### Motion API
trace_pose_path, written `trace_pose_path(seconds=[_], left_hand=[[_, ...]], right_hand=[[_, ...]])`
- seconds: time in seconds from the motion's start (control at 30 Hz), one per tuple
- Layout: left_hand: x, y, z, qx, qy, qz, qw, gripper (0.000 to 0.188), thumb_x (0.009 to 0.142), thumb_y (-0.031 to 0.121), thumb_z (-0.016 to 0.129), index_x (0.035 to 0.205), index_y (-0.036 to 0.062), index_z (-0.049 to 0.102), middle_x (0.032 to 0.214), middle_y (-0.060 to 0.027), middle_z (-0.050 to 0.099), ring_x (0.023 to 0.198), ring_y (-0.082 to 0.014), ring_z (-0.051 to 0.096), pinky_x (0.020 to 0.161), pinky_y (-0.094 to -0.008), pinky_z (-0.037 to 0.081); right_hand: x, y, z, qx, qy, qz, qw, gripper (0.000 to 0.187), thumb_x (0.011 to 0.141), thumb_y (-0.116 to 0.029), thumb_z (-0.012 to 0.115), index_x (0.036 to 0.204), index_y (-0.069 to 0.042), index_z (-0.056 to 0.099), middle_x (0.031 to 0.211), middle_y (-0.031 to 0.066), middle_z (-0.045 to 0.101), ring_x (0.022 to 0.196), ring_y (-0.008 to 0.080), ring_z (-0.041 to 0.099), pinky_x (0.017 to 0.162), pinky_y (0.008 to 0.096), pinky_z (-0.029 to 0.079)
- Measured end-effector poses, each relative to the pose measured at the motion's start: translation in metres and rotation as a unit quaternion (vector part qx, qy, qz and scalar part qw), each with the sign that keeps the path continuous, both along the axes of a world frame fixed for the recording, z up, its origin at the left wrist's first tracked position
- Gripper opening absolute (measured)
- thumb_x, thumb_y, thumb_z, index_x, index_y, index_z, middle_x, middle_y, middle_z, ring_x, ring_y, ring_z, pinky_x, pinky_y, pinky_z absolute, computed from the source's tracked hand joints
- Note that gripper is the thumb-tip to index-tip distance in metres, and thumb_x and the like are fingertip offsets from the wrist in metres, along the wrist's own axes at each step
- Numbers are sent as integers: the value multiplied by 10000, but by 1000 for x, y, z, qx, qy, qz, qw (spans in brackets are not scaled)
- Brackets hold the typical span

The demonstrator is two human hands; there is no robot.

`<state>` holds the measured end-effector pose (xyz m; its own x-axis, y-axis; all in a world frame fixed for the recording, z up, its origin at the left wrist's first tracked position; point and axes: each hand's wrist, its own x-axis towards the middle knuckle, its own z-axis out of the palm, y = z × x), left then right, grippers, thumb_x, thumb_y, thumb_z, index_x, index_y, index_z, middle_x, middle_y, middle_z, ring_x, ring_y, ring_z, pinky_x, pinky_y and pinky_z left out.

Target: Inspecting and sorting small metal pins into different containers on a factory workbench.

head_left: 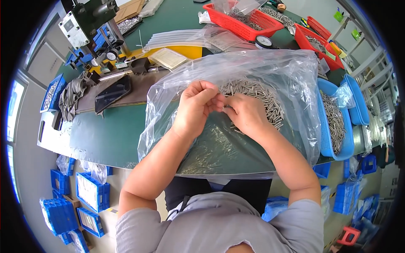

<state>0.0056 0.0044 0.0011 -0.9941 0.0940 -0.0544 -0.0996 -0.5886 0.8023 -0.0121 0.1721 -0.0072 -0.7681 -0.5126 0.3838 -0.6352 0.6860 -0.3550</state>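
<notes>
My left hand (195, 105) is closed in a pinch, its thumb and fingertips curled in front of me. Close against it, my right hand (249, 113) also pinches, with thumb and forefinger meeting near the left fingertips. What lies between the fingers is too small to make out. Just beyond and to the right of both hands, a heap of small metal pins (272, 103) lies on a clear plastic bag (291, 76). The bag is spread over the green tabletop (105, 137), and my right hand covers part of the heap.
A blue basket (348, 145) of similar pins stands at the right. Red baskets (270, 32) hold metal parts at the back. On the left are a dark phone (113, 93), a grey cloth (71, 99) and a stand with a dial gauge (112, 55). Blue crates (61, 215) sit on the floor.
</notes>
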Motion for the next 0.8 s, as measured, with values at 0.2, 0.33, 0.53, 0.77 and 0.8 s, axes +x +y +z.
trace_pose_path(seconds=[0.2,0.33,0.53,0.77,0.8], left_hand=[[0,0,1,-2,-5,1,1000,48,885,94,539,892,47,542,782,-98,620,653,-157,587,620,-291,500],[0,1,2,-8,-12,-3,1000,46,875,92,551,878,48,540,770,-90,623,650,-148,586,615,-279,492],[-1,-1,0,-25,-18,3,1000,34,881,93,545,870,61,550,773,-82,620,652,-145,579,611,-280,484],[0,0,1,-24,-17,2,1000,33,877,91,549,864,60,553,776,-80,619,656,-141,577,612,-278,479],[-1,-1,0,-24,-19,3,1000,33,877,91,549,864,60,553,776,-80,619,656,-141,577,612,-278,479]], right_hand=[[6,12,1,-3,7,29,1000,63,774,-153,635,791,-93,642,744,76,607,686,279,618,597,386,491],[1,15,4,-39,-20,10,999,84,776,-174,637,786,-90,637,744,73,609,675,276,615,591,383,489],[6,16,7,0,-35,70,997,100,751,-192,658,783,-100,638,738,69,611,663,268,613,580,376,489],[8,16,8,4,-10,60,998,79,740,-181,662,778,-115,643,713,47,594,643,257,609,574,375,488],[8,16,9,-7,-22,65,998,73,742,-175,659,776,-113,641,713,48,594,648,258,610,578,377,488]])
